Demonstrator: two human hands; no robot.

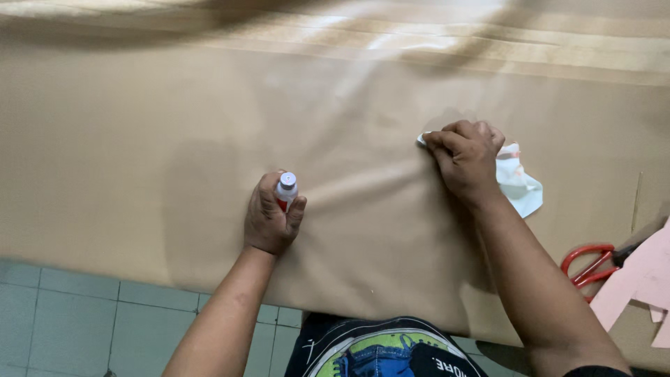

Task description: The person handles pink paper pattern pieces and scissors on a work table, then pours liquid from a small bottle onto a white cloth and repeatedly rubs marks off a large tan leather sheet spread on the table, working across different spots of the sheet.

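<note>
Glue bottle (285, 190) gripped in left hand (269, 216); right hand (464, 159) fisted, pressing pale cutout (520, 185).

You are looking down at a floor of pale green tiles (77, 307), and a wide sheet of brown paper (139, 139) is lying spread over it. Red scissors (590, 267) are resting on the paper at the right. Pink paper pieces (638, 283) are lying over their tips. A crumpled white scrap (520, 185) is sitting near the middle.
</note>
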